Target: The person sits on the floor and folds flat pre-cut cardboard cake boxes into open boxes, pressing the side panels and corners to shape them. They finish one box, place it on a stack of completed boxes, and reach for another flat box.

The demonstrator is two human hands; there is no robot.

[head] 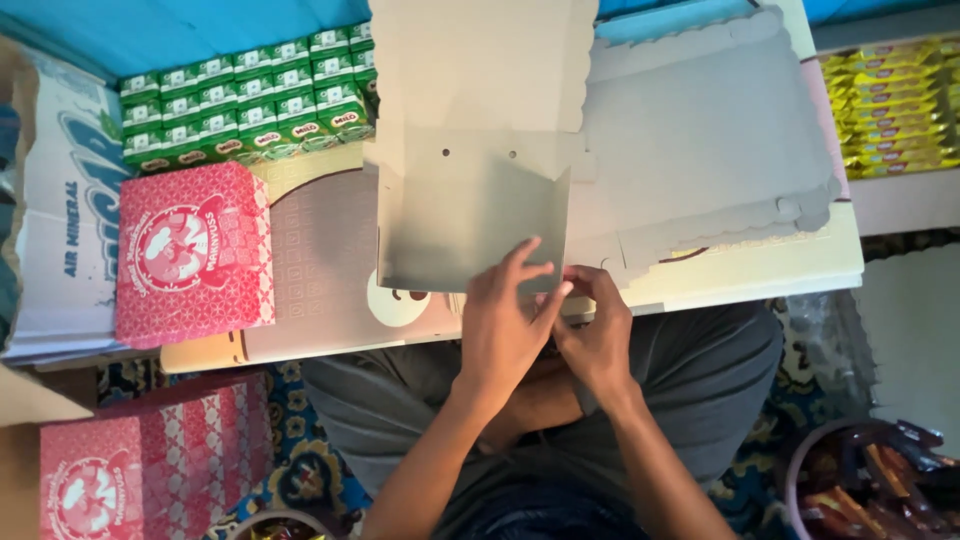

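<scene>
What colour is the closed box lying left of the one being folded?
Pink-red with a white round emblem, clearest in the head view.

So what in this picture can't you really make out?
- Head view: the near corner of the grey cardboard sheet is covered by the left hand and right hand.
- The basket at lower right is cut off by the frame edge; its contents are dark and blurred.
- The green drink cartons are too small to count surely.

A low white table [760, 272] carries the work. Using the grey folded carton [470, 215] near its middle as landmark: flat scalloped-edge carton blanks [700, 140] lie just right, a pink printed box [193, 252] well left, green drink cartons [250, 90] behind-left.
</scene>
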